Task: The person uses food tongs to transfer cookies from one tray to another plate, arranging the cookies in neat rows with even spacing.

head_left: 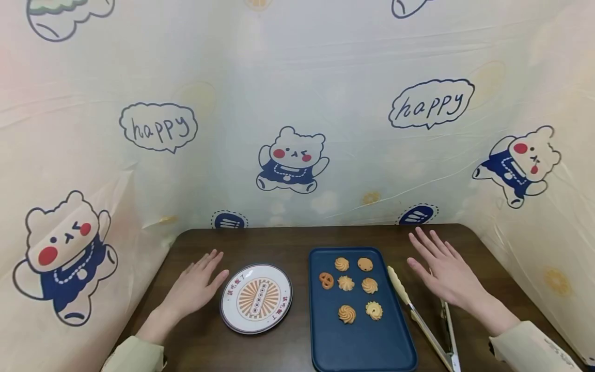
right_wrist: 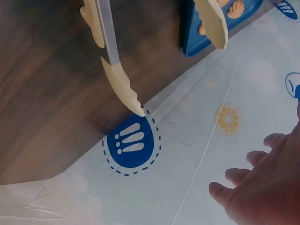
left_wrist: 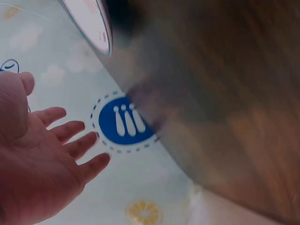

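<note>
Clearly, most of the food sits in the blue tray (head_left: 360,349): seven cookies (head_left: 346,283), gathered toward its 12 o'clock end. Among them, a pretzel-shaped one (head_left: 326,280) lies at about 10 o'clock of the tray's centre, beside swirled and round ones. At the tray's 9 o'clock, just apart, a white plate (head_left: 256,298) lies on the worktop (head_left: 265,356), bearing a sunburst print and Chinese characters at 10 and 4 o'clock, too small to read surely. Tongs (head_left: 424,321) lie splayed at the tray's 3 o'clock. Both hands are empty, fingers extended and apart: the left hand (head_left: 197,285) by the plate's 9 o'clock, the right hand (head_left: 446,275) at the tray's 2 o'clock, near the tongs. Speech bubbles on the backdrop (head_left: 353,62) read "happy" at 10 and 2 o'clock.
</note>
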Demonstrator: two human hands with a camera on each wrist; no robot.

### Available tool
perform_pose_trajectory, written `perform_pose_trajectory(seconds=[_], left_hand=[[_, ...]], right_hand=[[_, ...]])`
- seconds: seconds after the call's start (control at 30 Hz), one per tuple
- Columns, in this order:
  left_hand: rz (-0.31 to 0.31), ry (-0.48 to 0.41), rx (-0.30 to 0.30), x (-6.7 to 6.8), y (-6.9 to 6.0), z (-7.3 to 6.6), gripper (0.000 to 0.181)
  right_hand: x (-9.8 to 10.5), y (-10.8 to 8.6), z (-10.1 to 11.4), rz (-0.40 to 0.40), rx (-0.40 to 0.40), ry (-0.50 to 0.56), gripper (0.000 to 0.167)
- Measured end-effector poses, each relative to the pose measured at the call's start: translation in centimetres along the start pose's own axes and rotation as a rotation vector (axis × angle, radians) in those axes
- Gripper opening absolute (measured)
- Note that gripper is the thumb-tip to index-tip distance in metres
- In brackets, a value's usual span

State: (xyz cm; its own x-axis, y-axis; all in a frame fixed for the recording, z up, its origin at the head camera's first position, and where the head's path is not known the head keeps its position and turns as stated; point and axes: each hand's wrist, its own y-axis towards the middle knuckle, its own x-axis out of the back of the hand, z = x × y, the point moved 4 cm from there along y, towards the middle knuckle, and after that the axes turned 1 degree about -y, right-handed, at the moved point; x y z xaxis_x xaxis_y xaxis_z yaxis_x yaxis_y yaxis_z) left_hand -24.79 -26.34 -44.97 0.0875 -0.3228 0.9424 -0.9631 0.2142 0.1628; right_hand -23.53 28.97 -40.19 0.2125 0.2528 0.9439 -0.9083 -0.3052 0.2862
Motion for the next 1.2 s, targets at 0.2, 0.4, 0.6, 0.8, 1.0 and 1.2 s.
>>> perform_pose_trajectory(seconds=[0.2,0.4,0.6,0.8,1.0,1.2], left_hand=[[0.033,-0.081,0.045,-1.8,0.5,0.3,0.064],[0.065,-0.207,0.146,-2.7,1.0,0.6,0.065],[0.075,-0.256,0.222,-3.2,1.0,0.4,0.060],[0.105,-0.278,0.273,-3.7,1.1,0.0,0.054],[0.126,-0.284,0.280,-3.9,1.0,-0.5,0.047],[0.109,-0.291,0.256,-4.2,0.9,-0.2,0.040]], right_hand=[[-0.1,-0.5,0.7,-0.007,0.015,0.000,0.066],[-0.6,-1.2,1.2,-0.007,0.021,0.006,0.065],[-1.0,-1.8,1.5,0.010,0.015,0.029,0.064],[-1.7,-2.3,1.6,0.024,0.008,0.034,0.065],[-2.2,-2.7,1.7,0.024,0.004,0.039,0.064],[-2.7,-3.1,1.7,0.033,-0.006,0.042,0.063]])
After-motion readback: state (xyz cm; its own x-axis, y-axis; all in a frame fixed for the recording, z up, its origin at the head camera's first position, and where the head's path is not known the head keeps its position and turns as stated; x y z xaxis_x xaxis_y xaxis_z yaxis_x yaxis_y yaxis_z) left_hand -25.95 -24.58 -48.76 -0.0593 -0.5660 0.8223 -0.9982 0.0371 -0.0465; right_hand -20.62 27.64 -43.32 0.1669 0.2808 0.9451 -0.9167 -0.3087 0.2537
